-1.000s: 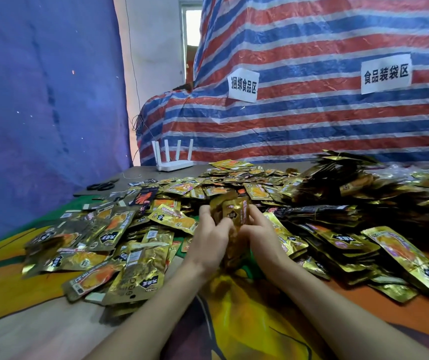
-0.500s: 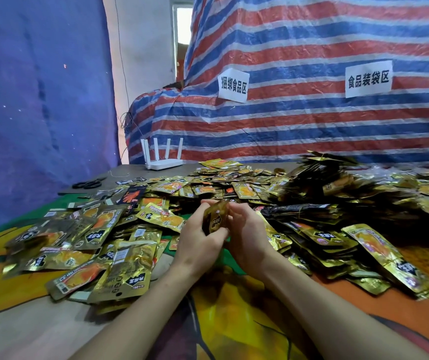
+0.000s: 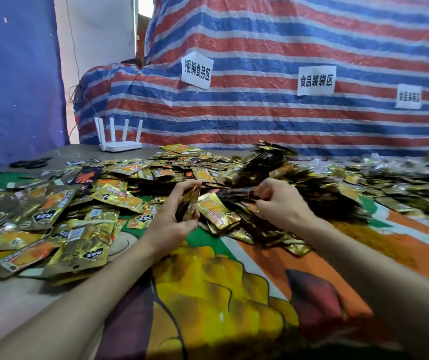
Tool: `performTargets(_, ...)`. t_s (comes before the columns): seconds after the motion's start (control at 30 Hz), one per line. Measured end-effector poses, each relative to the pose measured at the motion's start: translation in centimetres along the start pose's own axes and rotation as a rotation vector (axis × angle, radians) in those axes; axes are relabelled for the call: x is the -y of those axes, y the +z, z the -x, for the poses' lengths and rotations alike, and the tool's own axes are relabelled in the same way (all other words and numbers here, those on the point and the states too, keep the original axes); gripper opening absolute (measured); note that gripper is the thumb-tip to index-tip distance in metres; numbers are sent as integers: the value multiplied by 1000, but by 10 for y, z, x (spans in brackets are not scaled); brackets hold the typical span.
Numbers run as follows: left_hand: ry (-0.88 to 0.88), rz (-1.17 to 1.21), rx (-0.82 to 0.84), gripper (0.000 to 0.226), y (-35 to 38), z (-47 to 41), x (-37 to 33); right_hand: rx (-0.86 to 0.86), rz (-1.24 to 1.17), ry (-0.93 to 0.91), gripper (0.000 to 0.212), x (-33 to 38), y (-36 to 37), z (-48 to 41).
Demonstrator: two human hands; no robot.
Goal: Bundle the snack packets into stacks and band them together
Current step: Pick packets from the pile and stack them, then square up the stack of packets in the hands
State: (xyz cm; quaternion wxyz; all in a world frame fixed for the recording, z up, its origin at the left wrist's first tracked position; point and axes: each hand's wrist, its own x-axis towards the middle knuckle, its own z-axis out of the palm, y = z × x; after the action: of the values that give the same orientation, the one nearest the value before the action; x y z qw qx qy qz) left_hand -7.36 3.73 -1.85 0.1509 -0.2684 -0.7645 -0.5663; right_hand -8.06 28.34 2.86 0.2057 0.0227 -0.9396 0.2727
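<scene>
Gold snack packets (image 3: 52, 211) lie loose across the left and middle of the table, and a darker heap of packets (image 3: 273, 167) rises at the middle right. My left hand (image 3: 174, 219) grips a small upright stack of packets (image 3: 188, 203) between thumb and curled fingers. My right hand (image 3: 278, 203) is apart from it to the right, its fingers curled and pinching the end of a dark bundle (image 3: 234, 192) at the edge of the heap. Motion blur hides exactly what the fingertips hold.
A white router (image 3: 120, 145) stands at the table's back left, with black loops (image 3: 29, 163) lying in front of it. A striped tarp (image 3: 260, 113) with paper signs (image 3: 197, 70) closes the back. A blue sheet (image 3: 13, 87) hangs on the left. Printed cloth (image 3: 221, 294) covers the near table.
Both hands held one stack together in front of me. The right hand has let go and moved right to the heap, while the left hand keeps the stack.
</scene>
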Motion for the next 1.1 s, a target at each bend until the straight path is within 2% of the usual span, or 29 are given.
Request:
performTargets(0.07, 0, 4, 12, 70, 1, 1, -2, 29, 306, 163, 19, -36, -36, -4)
performTargets(0.13, -6, -7, 25, 68, 2, 1, -3, 20, 509, 274, 9, -72, -67, -7)
performTargets(0.17, -7, -6, 30, 68, 3, 0, -3, 14, 580, 314, 3, -88, -79, -5)
performTargets(0.27, -10, 25, 32, 68, 4, 1, -2, 51, 738, 430, 18, -129, -94, 10)
performTargets(0.33, -11, 39, 34, 68, 4, 1, -2, 49, 734, 483, 13, -147, -95, 20)
performTargets(0.47, -14, 60, 42, 68, 3, 1, -3, -67, 632, 511, 2, -156, -100, 23)
performTargets(0.57, -24, 72, 51, 67, 3, 0, -2, -74, 576, 532, 20, -146, -111, 19)
performTargets(0.63, -29, 78, 50, 66, 3, 0, -1, -97, 522, 531, 23, -139, -117, 14)
performTargets(0.73, -56, 102, 16, 65, 2, 0, -1, -197, 475, 470, 9, -125, -125, 6)
performTargets(0.87, -134, 203, -118, 57, 2, -4, -4, -244, 326, 306, 9, -94, -120, -3)
performTargets(0.97, -208, 373, -219, 48, -2, -8, -4, -199, 53, 151, 10, -53, -94, -4)
performTargets(1.1, -306, 501, -251, 43, -7, -7, -6, 26, -427, 80, 7, 13, -34, -2)
